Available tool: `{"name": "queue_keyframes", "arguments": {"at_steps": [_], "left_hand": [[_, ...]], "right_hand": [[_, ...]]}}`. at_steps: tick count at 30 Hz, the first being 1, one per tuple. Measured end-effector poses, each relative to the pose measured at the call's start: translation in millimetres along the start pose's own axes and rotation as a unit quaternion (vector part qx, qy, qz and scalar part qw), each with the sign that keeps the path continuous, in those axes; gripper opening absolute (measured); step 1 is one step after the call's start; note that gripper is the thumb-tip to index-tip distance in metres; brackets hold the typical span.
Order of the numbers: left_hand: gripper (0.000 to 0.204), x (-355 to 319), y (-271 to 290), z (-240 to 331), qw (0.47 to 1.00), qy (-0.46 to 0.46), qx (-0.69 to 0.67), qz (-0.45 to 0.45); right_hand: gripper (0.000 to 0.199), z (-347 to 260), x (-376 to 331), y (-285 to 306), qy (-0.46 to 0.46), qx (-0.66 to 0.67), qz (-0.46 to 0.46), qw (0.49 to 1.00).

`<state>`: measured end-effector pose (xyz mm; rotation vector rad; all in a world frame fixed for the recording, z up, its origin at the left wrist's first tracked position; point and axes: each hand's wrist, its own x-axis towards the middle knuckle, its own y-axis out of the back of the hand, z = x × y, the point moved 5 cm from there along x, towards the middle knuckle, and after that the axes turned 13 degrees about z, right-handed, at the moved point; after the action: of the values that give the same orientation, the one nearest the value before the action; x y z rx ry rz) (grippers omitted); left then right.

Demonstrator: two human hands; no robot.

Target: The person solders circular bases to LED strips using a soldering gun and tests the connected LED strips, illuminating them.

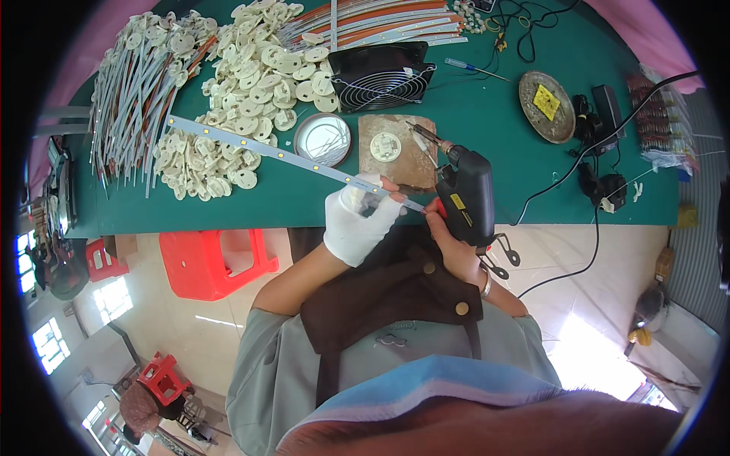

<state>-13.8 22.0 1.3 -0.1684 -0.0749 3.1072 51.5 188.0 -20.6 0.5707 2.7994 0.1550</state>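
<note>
My left hand (357, 220), in a white glove with bare fingertips, pinches a long thin LED strip (266, 150) near its lower end. The strip slants up to the left over the table. My right hand (454, 247) is closed around the handle of a black soldering gun (470, 196) with a red trigger. Its thumb and fingertip meet near the strip's end; whether they grip it too I cannot tell. The gun's tip points up-left over a brown block (372, 171), on which lies a round white piece (385, 147).
Heaps of round white pieces (251, 76) and a bundle of strips (137, 99) cover the left. A round tin (348, 144), a black fan (384, 76), a screwdriver (475, 70) and a dish (563, 129) with a yellow sponge stand beyond. A black cable (559, 185) runs at the right.
</note>
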Motion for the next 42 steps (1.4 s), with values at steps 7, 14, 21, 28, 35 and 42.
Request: {"name": "queue_keyframes", "arguments": {"at_steps": [7,14,21,28,35,42], "left_hand": [[0.016,-0.9,-1.2,-1.2,1.000,0.005,0.009,-0.019],[0.007,11.9,9.7,5.9,0.996,-0.061,-0.048,0.051],[0.013,44.2,30.4,-8.2,0.967,-0.035,-0.147,0.206],[0.014,46.4,33.4,-8.6,0.969,-0.022,-0.138,0.205],[0.013,47.2,33.1,-7.4,0.968,-0.009,-0.158,0.193],[0.013,47.5,35.3,-12.0,0.968,-0.011,-0.152,0.201]], "right_hand": [[0.010,-2.7,1.2,1.9,0.055,-0.014,0.009,0.998],[0.014,-7.2,0.6,9.9,0.085,0.082,0.087,0.989],[0.029,35.5,-8.0,26.0,0.071,-0.011,-0.015,0.997],[0.034,6.8,-11.1,22.0,0.214,-0.111,0.001,0.971],[0.037,2.9,-13.0,20.8,0.270,-0.202,0.005,0.942],[0.038,-1.0,-12.6,17.0,0.303,-0.204,0.021,0.931]]}}
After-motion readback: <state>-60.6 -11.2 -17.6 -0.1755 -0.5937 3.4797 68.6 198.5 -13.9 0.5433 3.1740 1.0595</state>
